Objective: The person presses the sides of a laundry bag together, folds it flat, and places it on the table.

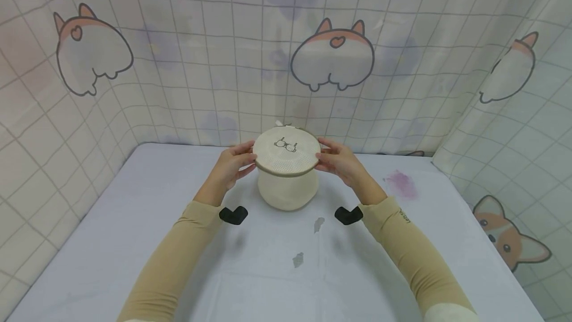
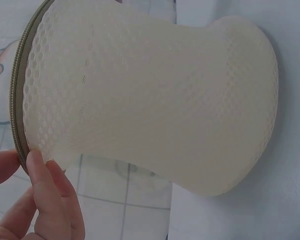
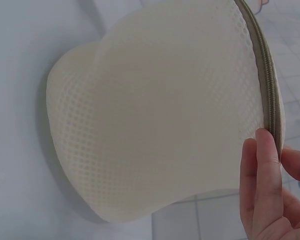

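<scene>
A cream mesh laundry bag [image 1: 288, 190] stands upright on the table, its round top printed with a pair of glasses and edged by a zipper [image 3: 268, 80]. At the left of the top rim, my left hand [image 1: 232, 165] pinches the edge between thumb and fingers. My right hand [image 1: 339, 163] pinches the opposite side of the rim in the same way. Both wrist views show the bag's mesh wall narrowing in the middle and its base on the table. The zipper runs closed along the parts of the rim that show.
The table [image 1: 263, 292] has a white cover with two grey patches [image 1: 298, 260] in front of the bag and a pink stain [image 1: 401, 184] to the right. A tiled-pattern curtain [image 1: 210, 63] with cartoon corgis hangs behind and on both sides.
</scene>
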A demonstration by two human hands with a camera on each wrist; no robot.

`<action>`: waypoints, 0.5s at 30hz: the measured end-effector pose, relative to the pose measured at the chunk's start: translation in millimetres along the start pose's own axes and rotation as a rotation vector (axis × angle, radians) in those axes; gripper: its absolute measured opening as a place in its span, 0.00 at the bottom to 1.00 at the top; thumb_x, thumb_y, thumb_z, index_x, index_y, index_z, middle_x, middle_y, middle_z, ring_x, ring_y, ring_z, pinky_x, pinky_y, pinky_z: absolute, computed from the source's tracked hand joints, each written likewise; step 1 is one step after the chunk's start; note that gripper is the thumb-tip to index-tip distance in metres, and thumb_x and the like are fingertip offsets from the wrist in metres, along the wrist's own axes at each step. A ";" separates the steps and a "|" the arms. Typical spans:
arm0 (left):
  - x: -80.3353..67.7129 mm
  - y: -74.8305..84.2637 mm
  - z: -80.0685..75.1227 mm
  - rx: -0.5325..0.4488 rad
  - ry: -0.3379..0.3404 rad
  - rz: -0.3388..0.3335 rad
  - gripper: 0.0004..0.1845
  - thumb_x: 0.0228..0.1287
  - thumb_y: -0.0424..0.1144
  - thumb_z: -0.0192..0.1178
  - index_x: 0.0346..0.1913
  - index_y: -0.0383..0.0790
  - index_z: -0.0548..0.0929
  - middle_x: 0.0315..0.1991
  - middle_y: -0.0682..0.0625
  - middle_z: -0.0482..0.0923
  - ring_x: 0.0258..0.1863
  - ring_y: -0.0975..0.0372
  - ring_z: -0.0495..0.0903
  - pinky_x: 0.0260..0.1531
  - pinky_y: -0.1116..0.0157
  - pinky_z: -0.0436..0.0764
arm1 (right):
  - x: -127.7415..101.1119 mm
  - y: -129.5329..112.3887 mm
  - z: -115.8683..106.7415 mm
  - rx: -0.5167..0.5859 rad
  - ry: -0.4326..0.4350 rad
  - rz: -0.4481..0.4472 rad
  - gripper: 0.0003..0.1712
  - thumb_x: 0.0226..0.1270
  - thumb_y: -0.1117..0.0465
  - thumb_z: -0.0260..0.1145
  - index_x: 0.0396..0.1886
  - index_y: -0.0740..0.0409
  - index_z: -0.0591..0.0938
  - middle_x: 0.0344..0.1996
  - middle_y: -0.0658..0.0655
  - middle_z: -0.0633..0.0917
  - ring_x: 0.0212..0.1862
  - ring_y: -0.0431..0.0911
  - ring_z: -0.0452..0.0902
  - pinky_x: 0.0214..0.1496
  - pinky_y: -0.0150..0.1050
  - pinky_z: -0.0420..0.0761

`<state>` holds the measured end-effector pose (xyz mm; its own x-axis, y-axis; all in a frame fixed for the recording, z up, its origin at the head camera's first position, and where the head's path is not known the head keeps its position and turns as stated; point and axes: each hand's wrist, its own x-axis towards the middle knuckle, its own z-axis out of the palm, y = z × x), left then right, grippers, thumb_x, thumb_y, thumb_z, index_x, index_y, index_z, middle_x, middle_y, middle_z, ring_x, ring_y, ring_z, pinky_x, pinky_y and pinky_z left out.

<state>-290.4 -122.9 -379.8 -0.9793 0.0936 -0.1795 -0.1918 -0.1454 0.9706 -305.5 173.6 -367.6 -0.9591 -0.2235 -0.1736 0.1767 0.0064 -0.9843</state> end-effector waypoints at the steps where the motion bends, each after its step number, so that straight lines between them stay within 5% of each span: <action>1: -0.1 -0.1 0.3 -0.001 0.002 -0.001 0.30 0.73 0.27 0.59 0.76 0.39 0.70 0.60 0.48 0.72 0.44 0.65 0.79 0.49 0.71 0.82 | 0.1 0.4 0.0 0.000 0.000 0.000 0.37 0.77 0.73 0.59 0.81 0.57 0.60 0.63 0.67 0.73 0.39 0.41 0.84 0.48 0.34 0.86; 15: -2.2 -3.6 1.4 0.017 0.000 0.005 0.29 0.73 0.28 0.58 0.76 0.39 0.70 0.58 0.48 0.72 0.44 0.65 0.79 0.50 0.70 0.82 | -3.2 2.7 1.0 0.024 -0.034 -0.008 0.38 0.77 0.74 0.57 0.82 0.60 0.56 0.66 0.71 0.70 0.38 0.40 0.84 0.47 0.32 0.85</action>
<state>-287.5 -121.1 -382.7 -0.9802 0.0925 -0.1748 -0.1859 -0.1288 0.9741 -301.8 173.3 -369.6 -0.9525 -0.2562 -0.1644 0.1750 -0.0190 -0.9844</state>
